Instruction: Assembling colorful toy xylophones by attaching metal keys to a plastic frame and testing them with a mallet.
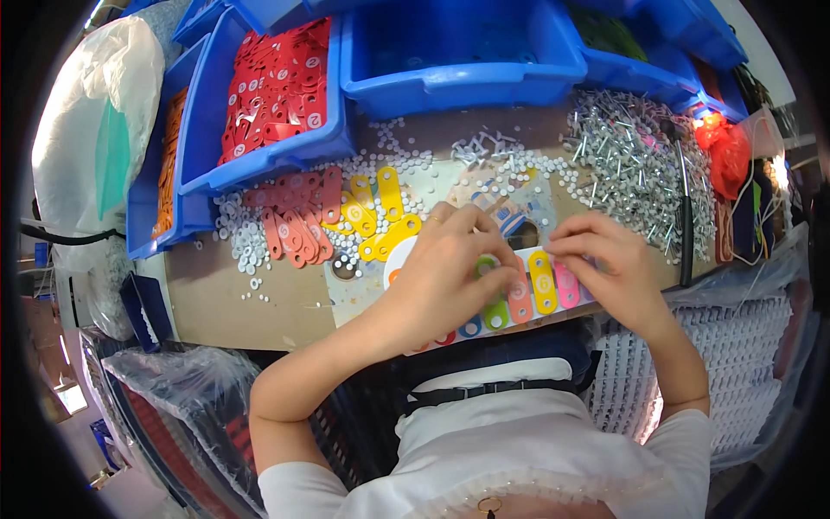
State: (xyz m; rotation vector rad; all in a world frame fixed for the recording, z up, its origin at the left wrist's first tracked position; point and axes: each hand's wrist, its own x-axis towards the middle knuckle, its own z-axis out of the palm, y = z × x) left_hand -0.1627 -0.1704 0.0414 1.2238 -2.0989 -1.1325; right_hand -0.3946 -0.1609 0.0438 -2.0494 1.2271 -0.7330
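Observation:
A white board (421, 348) with a rounded left end lies at the table's front edge. Across it sits a row of coloured plastic tabs with holes, among them a green tab (495, 316), a salmon tab (520, 303), a yellow tab (543, 285) and a pink tab (566, 287). My left hand (458, 268) rests over the board's left half, fingers curled and thumb near the green and salmon tabs; whatever it pinches is hidden. At the upper right edge of the board, my right hand (605, 264) is closed in a pinch above the pink tab, its contents too small to make out.
Loose salmon tabs (298, 233) and yellow tabs (391, 195) lie left of the board among small white caps (246, 229). Metal rivets (618, 143) are heaped at the right, beside a black-handled tool (686, 229). Blue bins (462, 82) line the back, one holding red tabs (281, 95).

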